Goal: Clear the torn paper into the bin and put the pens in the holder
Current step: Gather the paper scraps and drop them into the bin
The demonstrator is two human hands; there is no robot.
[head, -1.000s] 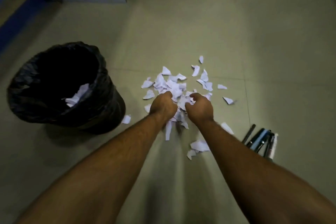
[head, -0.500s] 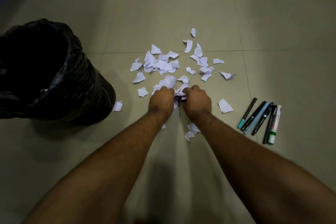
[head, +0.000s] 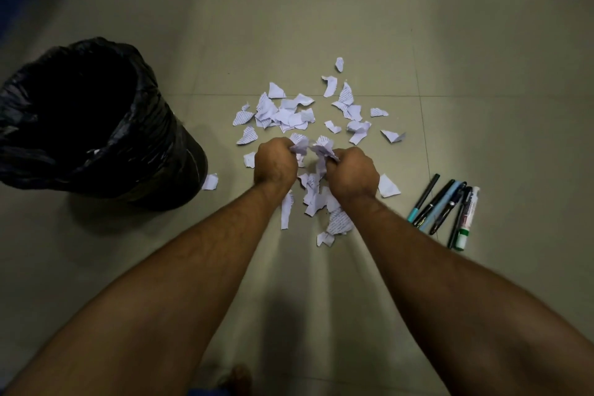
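Both fists have come up off the floor since a moment ago, left hand and right hand each clenching torn paper scraps, featherlight and floppy, so bunch them before the bin on the left.

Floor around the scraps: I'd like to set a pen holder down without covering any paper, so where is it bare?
Bare tile lies right of the pens and beyond the farthest scrap. The strip between the bin and the torn paper is narrow, with one stray piece. It is crowded around the left hand and right hand, both gripping scraps.
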